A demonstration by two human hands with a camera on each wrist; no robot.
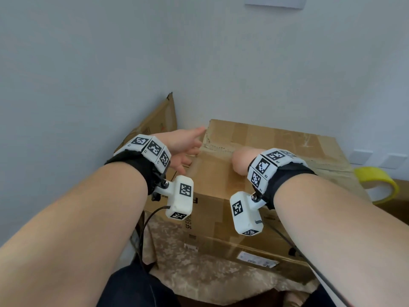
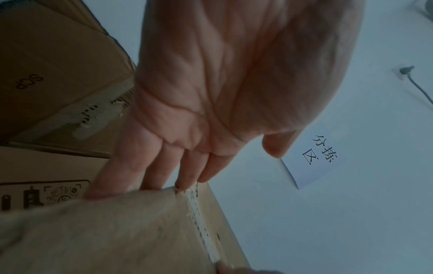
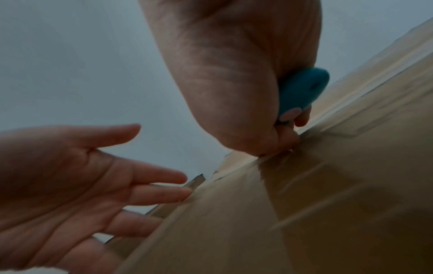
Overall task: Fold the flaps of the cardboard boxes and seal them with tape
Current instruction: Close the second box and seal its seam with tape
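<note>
Cardboard box (image 1: 254, 173) sits against the pale wall (image 1: 110, 52), its top flaps folded flat and its seam covered in glossy brown tape (image 1: 223, 148) that looks wrinkled near the left end. Left hand (image 1: 184, 147) reaches to the box's far left corner with fingers (image 2: 150, 172) straight and spread, their tips touching the top edge there (holding nothing). Right hand (image 1: 244, 159) rests on the middle of the box top as a closed fist, curled around a small teal tool (image 3: 302, 90) whose rounded end sticks out of the fist in the right wrist view; what kind of tool it is cannot be told, since its working end is hidden under the hand where the knuckles meet the taped seam. Just beside the box's right edge lies a roll of yellow tape (image 1: 376, 185). Behind the left hand a second cardboard box (image 1: 155, 120) leans into the corner with one flap upright. On the wall hangs a white paper sign (image 2: 314, 159) with black printed characters
</note>
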